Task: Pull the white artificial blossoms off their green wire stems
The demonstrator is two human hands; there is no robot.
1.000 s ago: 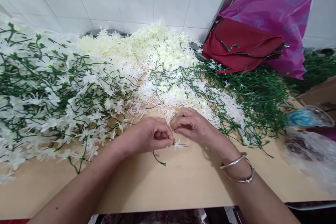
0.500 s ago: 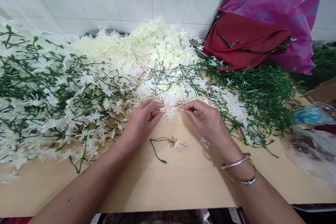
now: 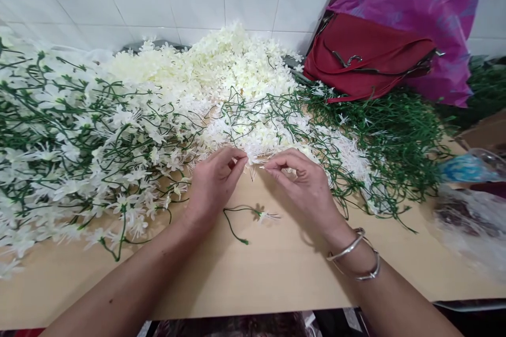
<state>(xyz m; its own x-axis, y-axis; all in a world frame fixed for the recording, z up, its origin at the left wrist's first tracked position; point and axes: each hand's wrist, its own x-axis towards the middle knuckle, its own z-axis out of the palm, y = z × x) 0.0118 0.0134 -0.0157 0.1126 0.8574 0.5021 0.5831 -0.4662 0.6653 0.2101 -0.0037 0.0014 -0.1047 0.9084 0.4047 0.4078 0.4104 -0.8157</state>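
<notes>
My left hand (image 3: 213, 181) and my right hand (image 3: 304, 184) meet at the near edge of a heap of white plastic flower parts (image 3: 253, 137) on a light wooden table (image 3: 276, 268). Both hands pinch small white pieces with thumb and forefinger, a few centimetres apart. Two silver bangles (image 3: 356, 260) sit on my right wrist. Between my wrists a short green stem with one white flower (image 3: 253, 216) lies on the table, untouched.
Assembled green stems with white flowers (image 3: 71, 142) cover the left half. Cream petals (image 3: 205, 63) pile at the back by the tiled wall. Bare green stems (image 3: 387, 137) lie right, below a red handbag (image 3: 363, 58) and purple bag (image 3: 427, 5). Clear plastic bags (image 3: 470, 210) sit far right.
My hands let go of the green stem with its flower, which now lies on the table. Both reached forward to the white pile and pinched small pieces there.
</notes>
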